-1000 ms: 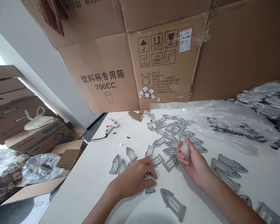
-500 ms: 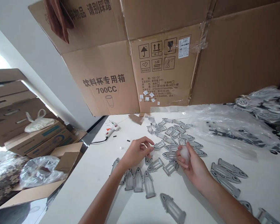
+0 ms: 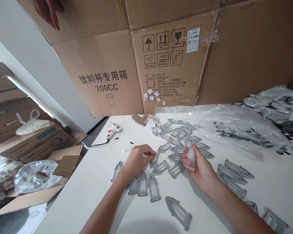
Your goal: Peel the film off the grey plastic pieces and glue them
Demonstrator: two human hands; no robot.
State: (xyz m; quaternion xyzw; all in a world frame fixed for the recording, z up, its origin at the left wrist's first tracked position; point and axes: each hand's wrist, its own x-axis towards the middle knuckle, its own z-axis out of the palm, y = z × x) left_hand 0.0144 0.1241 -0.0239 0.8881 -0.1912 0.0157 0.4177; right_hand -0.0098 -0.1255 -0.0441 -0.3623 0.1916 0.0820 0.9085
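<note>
My left hand (image 3: 139, 160) is closed in a pinch, its fingertips beside a grey boat-shaped frame piece (image 3: 154, 160). What the pinch holds, if anything, is hidden. My right hand (image 3: 202, 169) is closed around a whitish translucent rounded object (image 3: 190, 157), whose kind I cannot make out. Between and beyond the hands lie many similar grey pieces (image 3: 175, 142), loosely scattered. Several stand in a row below my left wrist, among them one grey piece with a pale middle (image 3: 153, 188). Another grey piece (image 3: 178, 213) lies alone nearest me.
A white glue gun (image 3: 113, 130) with a black cable lies at the table's far left. Clear plastic bags (image 3: 231, 130) and a heap of grey parts (image 3: 274, 104) lie at right. Large cardboard (image 3: 107, 58) stands behind the white table (image 3: 92, 195). Open boxes stand on the left.
My left hand has come down and a little left, its fingers closing together near the grey piece. My right hand still holds the whitish object. The view has shifted slightly.
</note>
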